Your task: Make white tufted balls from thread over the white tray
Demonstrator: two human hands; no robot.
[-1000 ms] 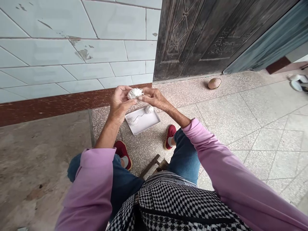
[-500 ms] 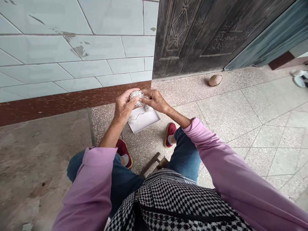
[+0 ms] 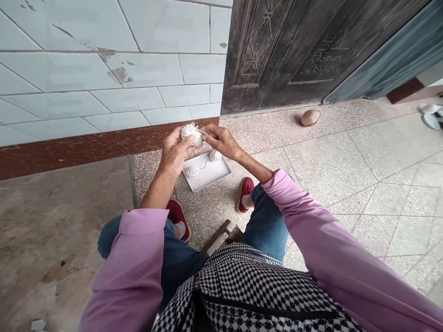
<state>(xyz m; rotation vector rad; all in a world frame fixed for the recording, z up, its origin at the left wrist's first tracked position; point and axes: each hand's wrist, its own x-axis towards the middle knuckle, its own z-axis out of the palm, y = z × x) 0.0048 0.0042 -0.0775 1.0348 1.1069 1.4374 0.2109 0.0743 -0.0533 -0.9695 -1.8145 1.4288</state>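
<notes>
A loose ball of white yarn [image 3: 190, 133] rests in my left hand [image 3: 176, 150], whose fingers and thumb curl round it. Just to the right, my right hand [image 3: 223, 140] pinches a strand of white yarn [image 3: 203, 133] that runs from the ball. Below both hands, a shallow white box lid [image 3: 209, 177] lies on the floor. One small ball of yarn [image 3: 192, 172] sits at its left side and another ball [image 3: 215, 156] at its far right corner, with a thin strand between them.
A tiled wall [image 3: 138, 69] and a dark carved door [image 3: 263, 55] stand in front. A rounded tan object [image 3: 310, 117] lies by the doorstep. My red shoes [image 3: 246, 193] flank the lid, and part of a wooden stool [image 3: 221, 235] shows beneath me.
My right hand has drawn slightly away from the yarn ball, and a strand now stretches between them. The left hand has shifted a little left, showing more of the ball.
</notes>
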